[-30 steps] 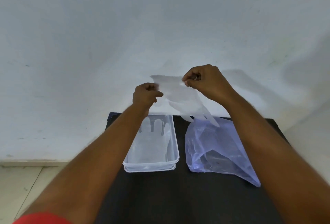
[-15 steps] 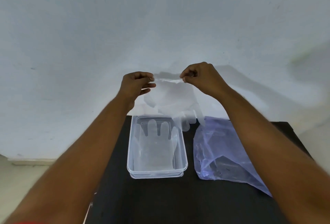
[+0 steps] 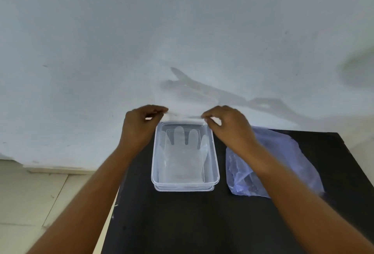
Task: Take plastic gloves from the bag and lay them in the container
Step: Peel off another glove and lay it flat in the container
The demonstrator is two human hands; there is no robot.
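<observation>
1. Since half a second ago both hands have dropped from in front of the wall to the far end of the container, and the glove they carry no longer hangs open below them.
2. The left hand pinches one corner of a thin clear glove between thumb and forefinger; the right hand pinches the other corner the same way.
3. The held glove shows only as a pale, blurred strip stretched between the two hands, just above the far rim.
4. Below it, the clear container stands on the black table; a glove already laid lies flat inside, fingers pointing to the wall.
5. The bluish plastic bag lies crumpled on the table beside the container, to its right, partly under the right forearm.
</observation>
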